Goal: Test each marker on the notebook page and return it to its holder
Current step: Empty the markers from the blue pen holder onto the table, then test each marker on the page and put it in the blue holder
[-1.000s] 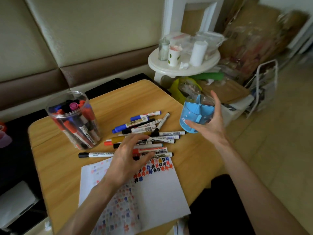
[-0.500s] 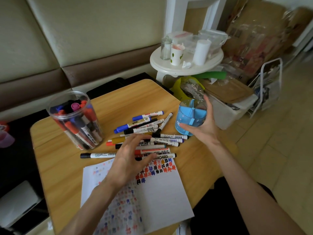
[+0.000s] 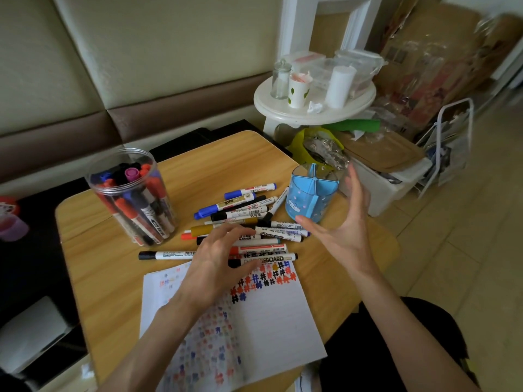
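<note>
Wood-look bench, loose markers heaped across the middle, mostly white barrels with black, blue and red caps, lying crosswise. Just in front of the heap, open notebook page covered in little red, blue, black and orange hash marks, top edge right up against the nearest marker. Left hand spread low over the near side of the pile, fingers straight-ish and released, gripping nothing; can't tell if actually touching the markers or just above them. Right hand turned palm-in, fingers fanned wide and loose too, holding nothing, just beside the blue holder at the right edge of the bench, not wrapped around it. Holder upright, split into wedge compartments by blue dividers. Back left, clear plastic jar packed with more markers standing on end, well apart from both hands. One black-capped marker off on its own between jar and page, lying flat.
</note>
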`<control>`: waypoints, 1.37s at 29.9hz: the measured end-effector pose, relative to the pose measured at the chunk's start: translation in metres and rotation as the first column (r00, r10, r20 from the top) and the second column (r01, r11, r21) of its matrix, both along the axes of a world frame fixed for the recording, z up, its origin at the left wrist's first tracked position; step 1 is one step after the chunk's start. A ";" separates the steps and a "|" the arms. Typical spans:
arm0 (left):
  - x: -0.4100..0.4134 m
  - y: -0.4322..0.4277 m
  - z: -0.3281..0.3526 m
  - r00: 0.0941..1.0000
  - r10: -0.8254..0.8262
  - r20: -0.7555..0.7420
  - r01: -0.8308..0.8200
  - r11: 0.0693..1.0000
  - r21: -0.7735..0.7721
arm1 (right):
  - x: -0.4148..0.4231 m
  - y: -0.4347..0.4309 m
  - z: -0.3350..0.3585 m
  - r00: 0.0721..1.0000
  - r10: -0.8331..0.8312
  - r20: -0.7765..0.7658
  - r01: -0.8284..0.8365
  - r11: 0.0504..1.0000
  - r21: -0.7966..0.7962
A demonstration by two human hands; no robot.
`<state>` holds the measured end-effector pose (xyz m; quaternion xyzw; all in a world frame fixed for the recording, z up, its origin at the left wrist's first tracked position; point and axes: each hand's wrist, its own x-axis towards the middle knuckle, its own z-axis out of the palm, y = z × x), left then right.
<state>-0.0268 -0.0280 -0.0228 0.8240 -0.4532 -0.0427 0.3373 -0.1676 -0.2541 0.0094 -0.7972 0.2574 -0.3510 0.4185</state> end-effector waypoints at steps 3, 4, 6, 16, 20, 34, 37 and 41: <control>0.000 0.003 0.003 1.000 0.019 0.018 -0.019 1.000 0.017 | -0.011 0.027 -0.008 0.998 0.050 0.026 -0.045 0.986 -0.158; 0.000 0.005 0.003 0.999 0.023 0.027 -0.024 0.999 0.025 | -0.012 0.033 -0.013 0.997 0.082 0.011 -0.078 0.978 -0.194; 0.001 0.010 0.005 0.998 0.035 0.048 -0.037 0.998 0.042 | -0.016 0.040 -0.022 0.980 0.186 -0.064 -0.196 0.956 -0.217; 0.000 0.036 0.006 0.983 0.039 0.178 -0.057 0.993 0.100 | -0.014 0.040 -0.045 0.854 0.302 -0.424 -0.408 0.894 -0.186; -0.010 0.040 0.006 0.995 0.027 0.093 -0.036 0.994 0.104 | -0.013 0.041 -0.043 0.843 0.339 -0.418 -0.433 0.888 -0.153; -0.018 0.029 0.018 0.998 -0.035 0.045 0.037 0.997 -0.062 | -0.011 0.078 -0.013 0.952 0.215 0.216 -0.302 0.565 0.767; -0.020 0.032 0.018 0.999 -0.019 0.042 0.024 0.993 -0.117 | -0.012 0.089 -0.016 0.941 0.255 0.224 -0.332 0.555 0.763; -0.040 0.036 0.023 0.990 -0.139 0.011 0.139 0.978 -0.156 | -0.009 0.109 -0.022 0.921 0.335 0.197 -0.377 0.652 0.658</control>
